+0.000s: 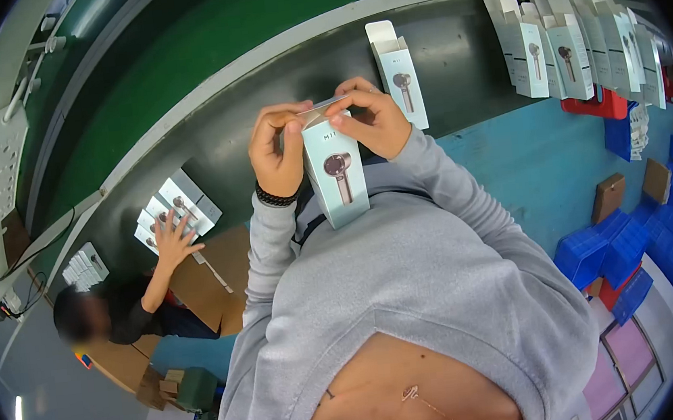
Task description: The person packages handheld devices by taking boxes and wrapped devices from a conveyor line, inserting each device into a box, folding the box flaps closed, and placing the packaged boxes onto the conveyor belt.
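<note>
A pale blue-white box point(337, 179) printed with a hair dryer picture stands upright against my front, its top flaps partly up. My left hand point(278, 147) grips the top left edge, thumb and fingers pinched at the flap. On the opposite side my right hand point(372, 117) holds the top right edge, its thumb near the flap. Just beyond my right hand, a second box of the same kind point(403, 82) rests on the dark bench with its flap raised. What lies inside the held box is hidden.
Several boxes with raised flaps point(568, 46) line the bench at the right, near a red tray point(597, 102). Blue trays point(599, 245) pile up lower right. At left, a co-worker's hand point(174, 243) touches boxes point(190, 204) beside a brown carton point(210, 283).
</note>
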Demonstrator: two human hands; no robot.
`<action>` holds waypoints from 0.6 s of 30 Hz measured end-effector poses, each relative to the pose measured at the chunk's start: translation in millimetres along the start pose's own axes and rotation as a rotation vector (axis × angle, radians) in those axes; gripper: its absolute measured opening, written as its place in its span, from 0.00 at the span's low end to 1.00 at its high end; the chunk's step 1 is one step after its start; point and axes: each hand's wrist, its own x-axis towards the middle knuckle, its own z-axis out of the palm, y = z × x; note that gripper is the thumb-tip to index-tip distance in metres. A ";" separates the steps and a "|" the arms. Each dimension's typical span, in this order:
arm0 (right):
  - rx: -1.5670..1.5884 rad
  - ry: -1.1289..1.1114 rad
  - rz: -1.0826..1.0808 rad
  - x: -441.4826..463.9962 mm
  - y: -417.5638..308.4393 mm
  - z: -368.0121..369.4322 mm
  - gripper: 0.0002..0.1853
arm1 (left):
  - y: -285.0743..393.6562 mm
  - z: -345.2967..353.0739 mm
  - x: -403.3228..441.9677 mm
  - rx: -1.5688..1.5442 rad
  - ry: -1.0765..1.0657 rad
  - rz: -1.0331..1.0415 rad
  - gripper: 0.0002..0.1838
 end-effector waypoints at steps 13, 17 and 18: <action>0.145 0.020 -0.132 3.3 9.7 -11.7 0.20 | -1.4 -8.8 3.9 0.075 -0.071 -0.027 0.07; 0.111 -0.202 -0.076 24.4 6.7 -16.0 0.13 | 6.8 -7.7 8.8 0.026 -0.069 -0.093 0.09; 0.127 -0.209 -0.050 28.2 -1.0 -18.1 0.10 | 7.3 -7.9 9.7 0.019 -0.077 -0.091 0.09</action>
